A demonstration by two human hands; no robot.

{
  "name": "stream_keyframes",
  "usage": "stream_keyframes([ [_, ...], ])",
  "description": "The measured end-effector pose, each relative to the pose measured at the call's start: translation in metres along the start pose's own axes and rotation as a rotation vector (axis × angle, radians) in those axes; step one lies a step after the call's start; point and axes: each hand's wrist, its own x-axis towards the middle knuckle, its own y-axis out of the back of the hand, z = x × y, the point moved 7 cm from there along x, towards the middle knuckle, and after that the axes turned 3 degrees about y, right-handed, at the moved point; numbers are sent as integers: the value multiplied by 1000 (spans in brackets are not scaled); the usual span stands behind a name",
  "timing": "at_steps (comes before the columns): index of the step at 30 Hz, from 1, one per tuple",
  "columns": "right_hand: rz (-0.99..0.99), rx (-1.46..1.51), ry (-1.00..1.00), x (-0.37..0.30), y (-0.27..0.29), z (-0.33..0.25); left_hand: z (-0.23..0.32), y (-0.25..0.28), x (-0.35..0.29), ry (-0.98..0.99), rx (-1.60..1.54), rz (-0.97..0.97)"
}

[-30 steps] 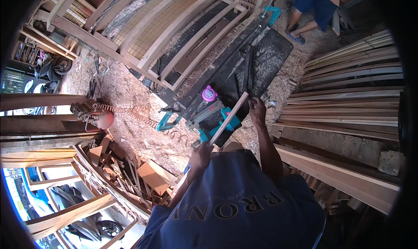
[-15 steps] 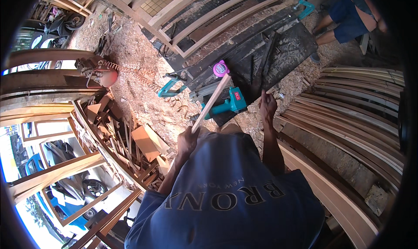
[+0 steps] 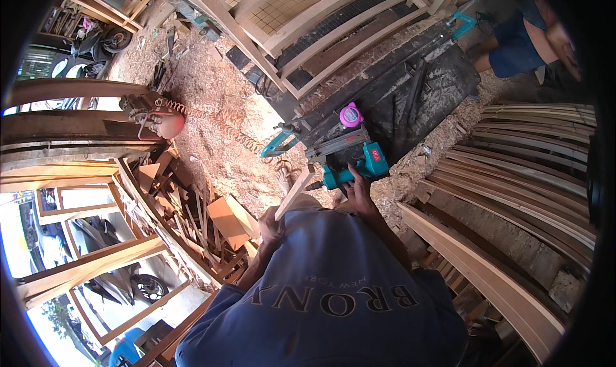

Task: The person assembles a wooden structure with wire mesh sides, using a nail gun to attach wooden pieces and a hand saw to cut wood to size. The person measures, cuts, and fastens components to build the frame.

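as left hand (image 3: 271, 226) holds stick (image 3: 294, 194), nailer (image 3: 373, 161) by table (image 3: 444, 87) edge

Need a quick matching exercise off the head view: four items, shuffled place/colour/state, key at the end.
Things:
1. wood strip
2. nail gun
3. tape measure
4. hose

Descriptions:
A. pink
B. coiled, stretched over the floor shavings
C. held in the left hand
D. teal, at the right hand

Pairs: 1-C, 2-D, 3-A, 4-B
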Motion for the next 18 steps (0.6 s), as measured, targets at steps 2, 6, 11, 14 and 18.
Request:
stream_keyframes([
  [2, 30, -78, 69, -6, -7, 2, -15, 12, 17, -4, -37, -32],
  [6, 74, 200, 77, -39, -29, 6, -36, 41, 54, -62, -188, -109],
  [11, 79, 167, 311, -119, -92, -9, -56, 79, 98, -216, -276, -192],
  [14, 156, 209, 521, -161, -141, -28, -69, 88, 126, -153, -454, -287],
  [18, 14, 474, 573, -164, -199, -82, -55, 84, 182, -227, -451, -388],
])
